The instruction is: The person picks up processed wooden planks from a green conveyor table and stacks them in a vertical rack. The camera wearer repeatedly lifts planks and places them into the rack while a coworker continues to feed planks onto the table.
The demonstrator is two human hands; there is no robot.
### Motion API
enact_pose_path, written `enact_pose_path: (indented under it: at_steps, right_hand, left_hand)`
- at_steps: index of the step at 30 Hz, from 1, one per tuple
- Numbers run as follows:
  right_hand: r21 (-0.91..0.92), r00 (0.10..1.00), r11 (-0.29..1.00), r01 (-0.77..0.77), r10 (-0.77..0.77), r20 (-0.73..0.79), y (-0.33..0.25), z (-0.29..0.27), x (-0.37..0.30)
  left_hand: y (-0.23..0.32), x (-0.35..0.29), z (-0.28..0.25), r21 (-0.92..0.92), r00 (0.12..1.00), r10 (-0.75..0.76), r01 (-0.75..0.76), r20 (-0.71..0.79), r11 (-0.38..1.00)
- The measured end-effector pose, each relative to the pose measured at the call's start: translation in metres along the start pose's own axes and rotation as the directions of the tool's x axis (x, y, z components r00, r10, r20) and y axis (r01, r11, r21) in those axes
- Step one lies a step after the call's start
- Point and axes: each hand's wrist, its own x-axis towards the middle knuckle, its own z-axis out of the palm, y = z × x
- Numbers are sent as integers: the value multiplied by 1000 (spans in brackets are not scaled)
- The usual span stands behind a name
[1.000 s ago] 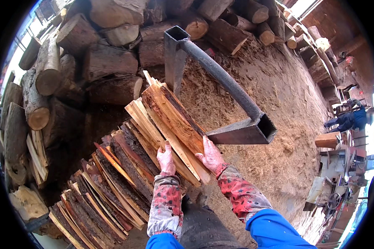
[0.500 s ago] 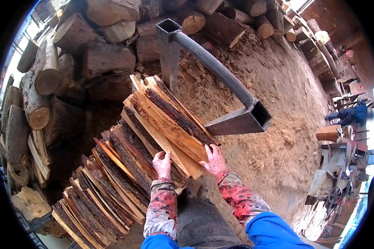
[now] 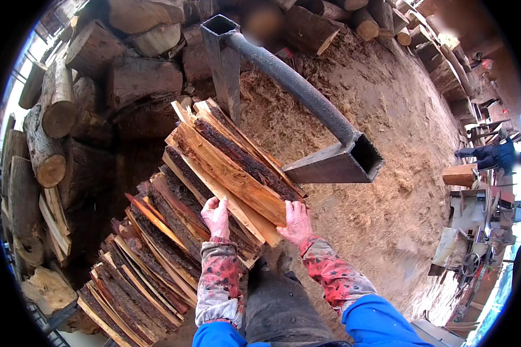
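Observation:
A long row of split wooden slabs, pale on the cut faces and dark with bark, leans in a stack running from the lower left up to the middle. My right hand is closed over the near end of the top slabs, thumb on the pale wood and fingers by the barked piece. Against the edge of a pale slab lower in the same group, my left hand is curled, thumb and fingertips pressed together at the wood. The fingers' undersides are hidden.
A dark steel frame of square tube with a curved round bar rises beyond the slabs. Logs are piled at left and back. Sawdust covers the ground. At far right are a machine with a handwheel and another person.
My left hand has shifted slightly up and left along the slab edge. My right hand stays at the slab ends. The view has moved a little.

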Motion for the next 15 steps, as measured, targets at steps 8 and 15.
enact_pose_path:
  at_steps: [8, 15]
  right_hand:
    - [285, 984, 956, 62, -12, -175, 18, -5, -2]
    - [396, 982, 914, 93, -19, -186, 27, -28, 16]
  left_hand:
    - [7, 10, 34, -123, 990, -30, 47, 139, 991]
    - [29, 20, 51, -152, 980, -48, 79, 195, 985]
